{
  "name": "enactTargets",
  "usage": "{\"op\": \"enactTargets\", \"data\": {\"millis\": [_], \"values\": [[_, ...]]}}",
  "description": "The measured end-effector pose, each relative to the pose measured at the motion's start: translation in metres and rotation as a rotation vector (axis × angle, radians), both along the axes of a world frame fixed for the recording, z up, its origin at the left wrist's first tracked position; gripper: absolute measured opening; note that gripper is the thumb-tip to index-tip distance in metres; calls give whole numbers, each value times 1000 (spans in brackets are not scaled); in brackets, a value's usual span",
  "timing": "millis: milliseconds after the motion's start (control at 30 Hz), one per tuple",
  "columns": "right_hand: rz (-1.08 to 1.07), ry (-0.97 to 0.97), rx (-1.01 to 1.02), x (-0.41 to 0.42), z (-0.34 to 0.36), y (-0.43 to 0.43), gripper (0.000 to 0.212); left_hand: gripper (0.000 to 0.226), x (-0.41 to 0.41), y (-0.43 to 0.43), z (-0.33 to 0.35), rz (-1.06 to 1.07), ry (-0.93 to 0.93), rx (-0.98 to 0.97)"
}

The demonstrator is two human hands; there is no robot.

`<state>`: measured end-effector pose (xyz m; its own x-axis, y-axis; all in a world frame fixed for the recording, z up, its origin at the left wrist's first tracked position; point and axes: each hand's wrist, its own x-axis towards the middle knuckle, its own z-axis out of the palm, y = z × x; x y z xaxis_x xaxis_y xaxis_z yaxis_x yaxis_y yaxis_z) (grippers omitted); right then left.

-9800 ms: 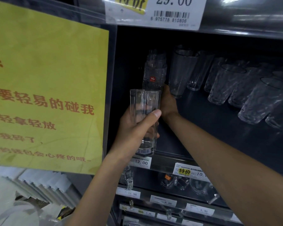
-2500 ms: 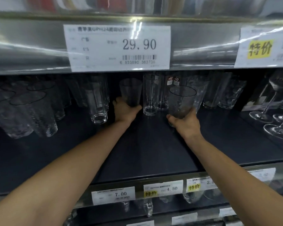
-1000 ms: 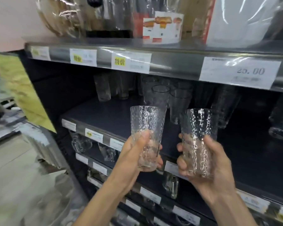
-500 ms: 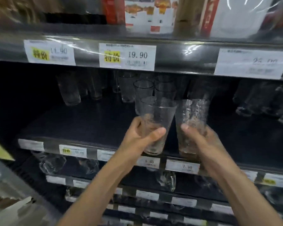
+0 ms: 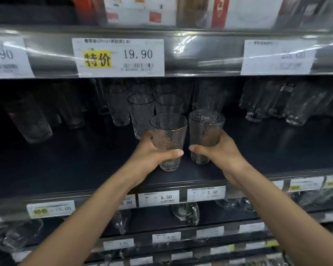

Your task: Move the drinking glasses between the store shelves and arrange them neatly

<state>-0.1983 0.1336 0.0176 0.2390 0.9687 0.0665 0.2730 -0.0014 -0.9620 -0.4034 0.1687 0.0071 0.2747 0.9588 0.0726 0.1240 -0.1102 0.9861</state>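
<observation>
Clear dimpled glass fills both hands in the head view, the only one there is. The left hand (image 5: pixel 152 152) has its fingers and thumb clamped round the lower half of a tapered, textured tumbler with a thin gold rim (image 5: pixel 168 139); the right hand (image 5: pixel 217 150) is closed the same way on a matching textured tumbler (image 5: pixel 205 133). The two glasses stand upright, just beside each other without clearly touching, at or just above the dark shelf board (image 5: pixel 65 166); whether their bases rest on it I cannot tell. Gripping low keeps the rims free and the bases in sight, which suits setting them down in line with the two short rows of similar clear tumblers (image 5: pixel 156 104) directly behind. The glasses sit near the shelf's front lip (image 5: pixel 181 181), above the white price tags (image 5: pixel 159 197). Open board lies to both sides and a little behind, so a short push back looks feasible; the upper shelf rail (image 5: pixel 200 54) leaves headroom.
</observation>
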Motion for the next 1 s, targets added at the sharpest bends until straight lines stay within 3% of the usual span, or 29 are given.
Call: {"op": "enactTargets", "data": {"millis": [133,233,333,500,667,800,1000], "values": [[10,-1,24,-5,-4,15,59,95,4,8,-5,0,11,3],[12,-40,23,-4,-7,27,70,79,5,13,-6,-7,36,24],[-29,-146,-37,0,-5,31,78,85,6,19,-8,7,44,37],[-61,-256,-91,7,-7,40,66,68,6,20,-7,104,101,55],[-115,-202,-70,6,-10,56,67,56,10,22,-8,133,116,81],[-128,-210,-49,3,-15,69,66,68,11,21,-10,152,94,82],[-180,-252,-4,3,-21,78,41,84,11,24,-15,166,53,48]]}}
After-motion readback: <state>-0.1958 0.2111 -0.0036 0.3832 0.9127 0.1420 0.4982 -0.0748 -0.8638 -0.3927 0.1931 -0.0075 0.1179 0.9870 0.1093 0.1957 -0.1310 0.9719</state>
